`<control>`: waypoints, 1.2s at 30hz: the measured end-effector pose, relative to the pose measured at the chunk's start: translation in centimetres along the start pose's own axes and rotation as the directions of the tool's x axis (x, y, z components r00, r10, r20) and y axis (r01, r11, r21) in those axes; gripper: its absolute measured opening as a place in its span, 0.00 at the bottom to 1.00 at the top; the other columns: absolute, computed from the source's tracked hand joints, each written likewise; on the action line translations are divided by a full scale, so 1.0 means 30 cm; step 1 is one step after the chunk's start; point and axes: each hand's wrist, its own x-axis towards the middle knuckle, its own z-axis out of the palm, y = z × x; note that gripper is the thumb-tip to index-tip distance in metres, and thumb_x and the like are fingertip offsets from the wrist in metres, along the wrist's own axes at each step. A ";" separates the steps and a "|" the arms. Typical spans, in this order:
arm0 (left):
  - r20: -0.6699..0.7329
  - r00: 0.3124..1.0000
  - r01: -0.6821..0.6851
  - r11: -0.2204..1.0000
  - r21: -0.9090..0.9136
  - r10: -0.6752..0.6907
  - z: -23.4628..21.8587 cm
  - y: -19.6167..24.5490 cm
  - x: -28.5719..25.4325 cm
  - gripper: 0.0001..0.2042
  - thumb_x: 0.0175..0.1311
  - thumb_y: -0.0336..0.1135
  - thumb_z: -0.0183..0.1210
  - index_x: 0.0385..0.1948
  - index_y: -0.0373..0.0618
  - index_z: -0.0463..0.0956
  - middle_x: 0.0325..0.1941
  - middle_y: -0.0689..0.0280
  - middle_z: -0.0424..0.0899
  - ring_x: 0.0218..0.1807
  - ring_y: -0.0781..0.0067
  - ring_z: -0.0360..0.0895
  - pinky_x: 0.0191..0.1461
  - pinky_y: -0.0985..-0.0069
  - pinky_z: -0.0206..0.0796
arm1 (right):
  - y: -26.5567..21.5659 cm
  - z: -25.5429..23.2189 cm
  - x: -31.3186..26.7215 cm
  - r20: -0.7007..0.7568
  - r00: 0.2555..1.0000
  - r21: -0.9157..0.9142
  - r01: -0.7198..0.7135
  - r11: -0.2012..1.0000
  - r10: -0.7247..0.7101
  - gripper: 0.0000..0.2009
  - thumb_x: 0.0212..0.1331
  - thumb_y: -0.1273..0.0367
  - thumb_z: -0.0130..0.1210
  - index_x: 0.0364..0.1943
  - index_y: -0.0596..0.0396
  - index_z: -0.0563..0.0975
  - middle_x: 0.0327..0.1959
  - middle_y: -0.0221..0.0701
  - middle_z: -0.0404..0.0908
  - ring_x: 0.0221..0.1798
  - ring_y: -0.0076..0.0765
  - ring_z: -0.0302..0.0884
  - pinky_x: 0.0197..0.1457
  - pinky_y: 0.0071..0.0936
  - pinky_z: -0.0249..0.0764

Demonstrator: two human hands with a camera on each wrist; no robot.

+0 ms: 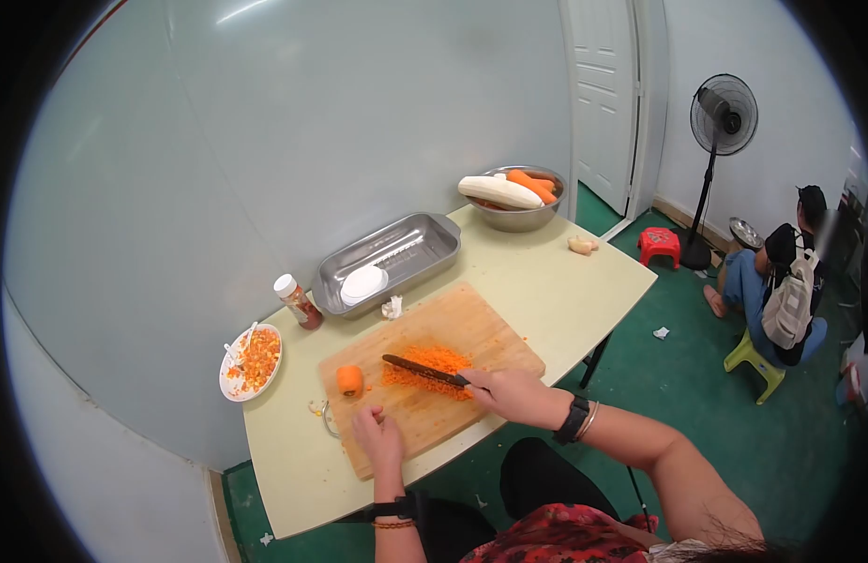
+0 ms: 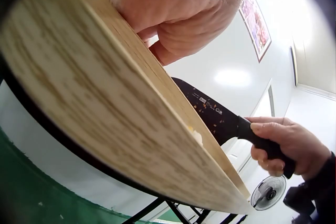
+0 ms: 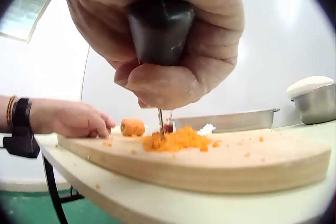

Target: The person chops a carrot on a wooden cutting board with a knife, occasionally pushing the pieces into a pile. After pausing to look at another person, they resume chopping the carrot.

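My right hand grips the black handle of a kitchen knife. In the head view its dark blade, speckled with orange bits, lies across a heap of finely chopped carrot. The heap spreads over the middle of a wooden cutting board. My left hand rests at the board's near left edge with fingers loosely bent and nothing in them. Just beyond it sits a thick carrot piece, apart from the fingers. The left wrist view shows the broad blade standing on edge.
Behind the board are a metal tray with white lids, a capped jar and a steel bowl of vegetables. A white dish of diced food stands left, ginger right. A person sits on a green stool.
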 end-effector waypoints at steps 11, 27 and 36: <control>0.006 1.000 -0.021 1.000 0.004 0.021 -0.005 -0.004 0.006 0.12 0.52 0.23 0.57 0.39 0.42 0.72 0.39 0.54 0.73 0.46 0.50 0.71 0.51 0.58 0.62 | -0.015 -0.025 0.003 0.046 0.998 0.054 -0.046 0.997 0.043 0.16 0.69 0.63 0.47 0.57 0.51 0.75 0.28 0.47 0.82 0.33 0.57 0.81 0.38 0.50 0.76; -0.025 0.997 -0.069 0.997 0.042 0.070 0.009 -0.024 -0.002 0.12 0.50 0.22 0.55 0.39 0.41 0.73 0.38 0.57 0.71 0.42 0.57 0.69 0.49 0.64 0.64 | -0.009 -0.051 0.001 0.004 0.997 0.045 -0.076 0.996 0.076 0.18 0.68 0.64 0.49 0.59 0.54 0.75 0.30 0.50 0.81 0.33 0.58 0.80 0.39 0.48 0.76; -0.001 0.999 -0.039 0.998 0.042 0.040 -0.005 -0.005 -0.006 0.12 0.52 0.24 0.56 0.40 0.42 0.73 0.39 0.55 0.73 0.46 0.51 0.70 0.51 0.59 0.62 | 0.018 -0.042 0.010 -0.021 0.997 0.047 -0.079 0.996 0.080 0.17 0.69 0.63 0.48 0.57 0.51 0.76 0.31 0.50 0.82 0.36 0.59 0.81 0.40 0.51 0.76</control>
